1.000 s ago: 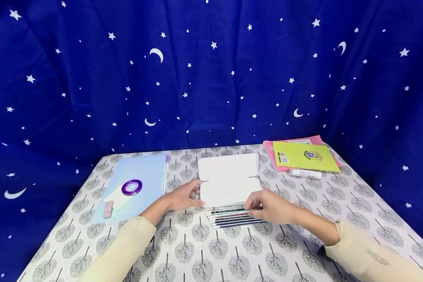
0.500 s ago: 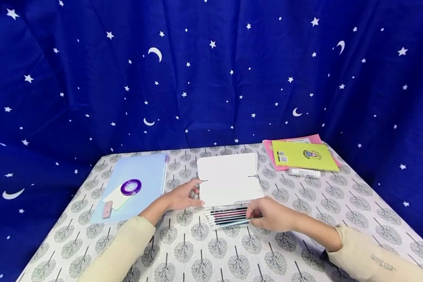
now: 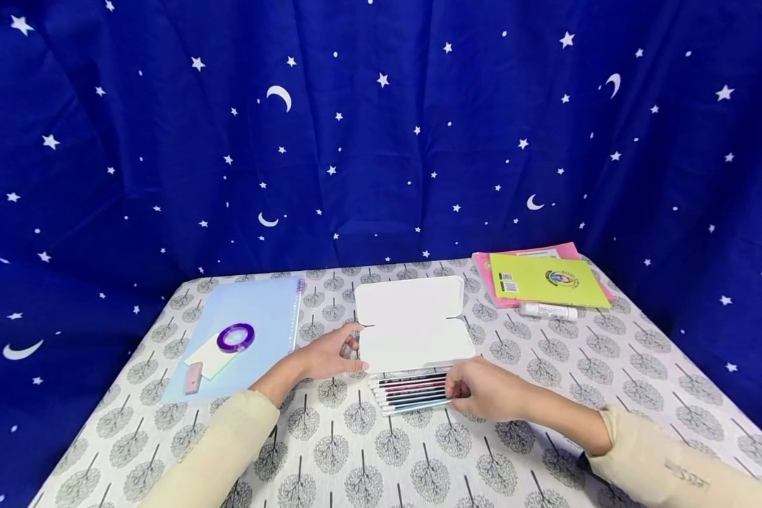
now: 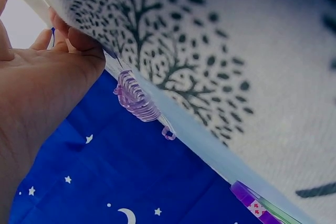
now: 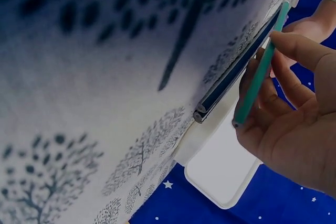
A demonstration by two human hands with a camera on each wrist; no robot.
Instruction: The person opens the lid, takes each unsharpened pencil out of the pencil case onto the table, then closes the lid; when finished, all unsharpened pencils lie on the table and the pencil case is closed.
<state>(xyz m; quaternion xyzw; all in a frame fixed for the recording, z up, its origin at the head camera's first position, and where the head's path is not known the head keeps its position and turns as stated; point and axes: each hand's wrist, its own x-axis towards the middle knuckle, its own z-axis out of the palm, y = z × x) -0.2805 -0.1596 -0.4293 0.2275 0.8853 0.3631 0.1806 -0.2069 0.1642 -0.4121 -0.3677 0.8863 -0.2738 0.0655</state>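
Note:
A flat white case [image 3: 415, 342] lies unfolded in the middle of the table, its lid laid back toward the curtain. At its left end my left hand [image 3: 327, 354] holds it, thumb by the front corner and index finger near the hinge notch. Several pencils [image 3: 413, 386], mostly dark with white ends and one reddish, lie side by side along the front of the case. My right hand [image 3: 485, 388] pinches a teal pencil [image 5: 258, 80] between thumb and fingers at the near side of that row. In the right wrist view, dark pencils [image 5: 231, 74] lie right beside it.
On the left, a light-blue spiral notebook [image 3: 254, 303] bears a purple tape roll [image 3: 236, 338], a white card [image 3: 211, 358] and a pink eraser [image 3: 193, 378]. Back right are a yellow-green booklet [image 3: 533, 279], a pink booklet [image 3: 485, 271] and a white glue stick [image 3: 549, 311].
My right hand has moved slightly toward me, bringing the teal pencil to the near side of the row. The left hand and the white case have stayed put.

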